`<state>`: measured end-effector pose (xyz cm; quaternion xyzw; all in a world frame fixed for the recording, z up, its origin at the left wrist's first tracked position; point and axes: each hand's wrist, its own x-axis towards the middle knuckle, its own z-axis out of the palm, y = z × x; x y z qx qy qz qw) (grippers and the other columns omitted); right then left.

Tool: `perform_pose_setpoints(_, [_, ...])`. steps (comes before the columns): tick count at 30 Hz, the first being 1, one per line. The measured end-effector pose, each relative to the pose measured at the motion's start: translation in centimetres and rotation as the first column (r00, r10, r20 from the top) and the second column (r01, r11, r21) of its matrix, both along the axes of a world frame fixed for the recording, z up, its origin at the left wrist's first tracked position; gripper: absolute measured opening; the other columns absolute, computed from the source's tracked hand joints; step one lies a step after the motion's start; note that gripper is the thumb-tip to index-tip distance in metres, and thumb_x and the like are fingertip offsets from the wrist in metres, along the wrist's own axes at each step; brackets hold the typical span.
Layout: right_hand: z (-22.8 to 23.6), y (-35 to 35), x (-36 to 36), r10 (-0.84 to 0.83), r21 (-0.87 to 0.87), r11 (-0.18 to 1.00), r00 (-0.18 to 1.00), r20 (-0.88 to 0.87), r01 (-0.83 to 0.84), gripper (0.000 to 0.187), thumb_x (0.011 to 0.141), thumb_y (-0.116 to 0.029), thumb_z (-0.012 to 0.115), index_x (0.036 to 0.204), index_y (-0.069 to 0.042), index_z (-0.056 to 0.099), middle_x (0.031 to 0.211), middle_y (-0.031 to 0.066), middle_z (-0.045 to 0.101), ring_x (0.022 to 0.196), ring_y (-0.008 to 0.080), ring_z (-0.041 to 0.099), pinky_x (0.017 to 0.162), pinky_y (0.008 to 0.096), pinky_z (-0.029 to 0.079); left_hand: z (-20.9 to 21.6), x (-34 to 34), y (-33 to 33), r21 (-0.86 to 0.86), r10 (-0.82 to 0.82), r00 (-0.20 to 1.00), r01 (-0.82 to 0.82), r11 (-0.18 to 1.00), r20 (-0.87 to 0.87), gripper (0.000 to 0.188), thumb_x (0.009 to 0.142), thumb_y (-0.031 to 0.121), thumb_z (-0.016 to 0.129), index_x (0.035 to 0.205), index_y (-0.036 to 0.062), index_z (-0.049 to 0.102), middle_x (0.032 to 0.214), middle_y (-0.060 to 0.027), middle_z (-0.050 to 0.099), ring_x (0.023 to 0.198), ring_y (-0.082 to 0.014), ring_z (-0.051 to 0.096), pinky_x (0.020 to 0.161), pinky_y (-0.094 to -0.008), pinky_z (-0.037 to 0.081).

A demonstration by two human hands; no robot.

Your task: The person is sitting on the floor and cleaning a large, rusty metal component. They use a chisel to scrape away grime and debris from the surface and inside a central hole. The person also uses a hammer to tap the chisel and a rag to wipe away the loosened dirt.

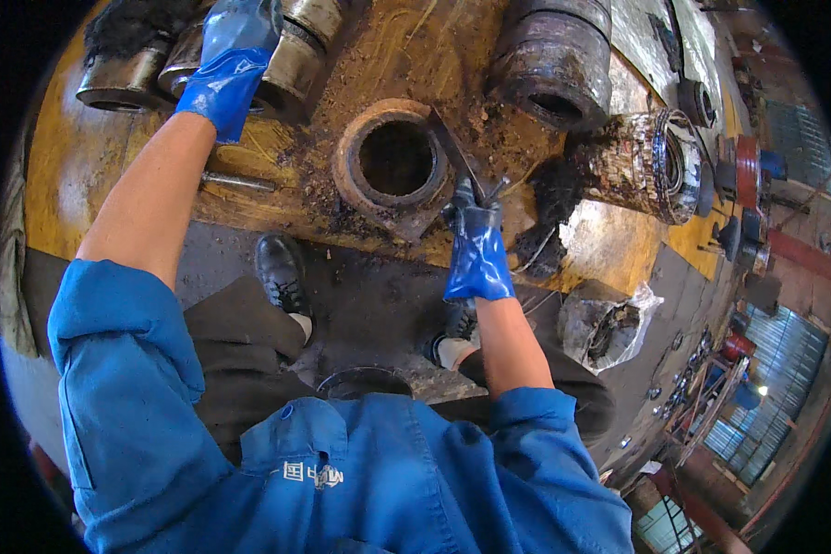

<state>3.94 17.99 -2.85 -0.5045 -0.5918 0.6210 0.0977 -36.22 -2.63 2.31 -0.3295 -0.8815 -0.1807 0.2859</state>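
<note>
Right hand [477, 217]: gloved fingers clamped on flat metal blade [456, 150], over rusty metal ring's right rim | rusty metal ring [347, 166]: on bench [88, 189], bore dark | left hand [240, 35]: near steel cylinders [302, 57], cannot tell fingers' state | white plastic bag [639, 319]: dark matter [611, 334] inside

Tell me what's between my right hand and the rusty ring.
In the head view, a flat blade extends from your right hand toward the rusty ring.
</note>
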Motion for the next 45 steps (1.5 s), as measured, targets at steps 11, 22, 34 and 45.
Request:
perform_pose_setpoints(11, [1.1, -0.3, 0.3, -0.059, -0.104, 0.993, 0.992, -0.107, 0.047, 0.014, 0.102, -0.019, 0.063, 0.093, -0.009, 0.066, 0.07, -0.0007, 0.059, 0.058, 0.0122, 0.055, 0.055, 0.03, 0.044, 0.3, -0.8, -0.9, 0.0, -0.046, 0.999, 0.046, 0.999, -0.013, 0.038, 0.099, 0.027, 0.054, 0.137, 0.0231, 0.061, 0.115, -0.0216, 0.069, 0.101, -0.0435, 0.065, 0.091, -0.0514, 0.053])
perform_pose_setpoints(22, [-0.8, -2.3, 4.0, -0.036, -0.131, 0.991, 0.977, -0.21, 0.009, 0.007, 0.099, -0.011, 0.067, 0.104, -0.006, 0.066, 0.081, 0.0006, 0.063, 0.067, 0.0111, 0.058, 0.06, 0.0302, 0.05, 0.8, -1.2, -1.6, -0.031, -0.125, 0.99, 0.123, 0.992, -0.06, 0.036, 0.098, 0.022, 0.059, 0.133, 0.0149, 0.063, 0.12, -0.0214, 0.069, 0.105, -0.0421, 0.066, 0.092, -0.0487, 0.054])
perform_pose_setpoints(34, [-2.6, -1.1, 1.0, -0.468, -0.811, 0.584, 0.834, -0.292, 0.043, 0.037, 0.098, -0.033, 0.066, 0.127, -0.009, 0.067, 0.103, 0.0129, 0.075, 0.09, 0.0272, 0.072, 0.068, 0.0443, 0.057, -7.8, 23.6, 13.6, 0.002, -0.132, -0.726, -0.176, 0.984, 0.674, 0.051, 0.098, 0.053, 0.062, 0.123, 0.0089, 0.066, 0.107, -0.0104, 0.071, 0.096, -0.0273, 0.067, 0.087, -0.0422, 0.056])
perform_pose_setpoints(45, [-2.8, -5.4, 8.1, -0.103, -0.295, 0.955, 0.915, -0.389, -0.017, 0.057, 0.094, 0.006, 0.059, 0.148, -0.007, 0.049, 0.131, 0.0075, 0.063, 0.117, 0.0158, 0.061, 0.098, 0.0307, 0.051, -23.7, 30.4, 12.9, 0.38, -0.436, -0.109, 0.702, 0.602, 0.893, 0.028, 0.104, 0.016, 0.047, 0.117, 0.0009, 0.067, 0.103, -0.0128, 0.075, 0.077, -0.0266, 0.071, 0.068, -0.0406, 0.059])
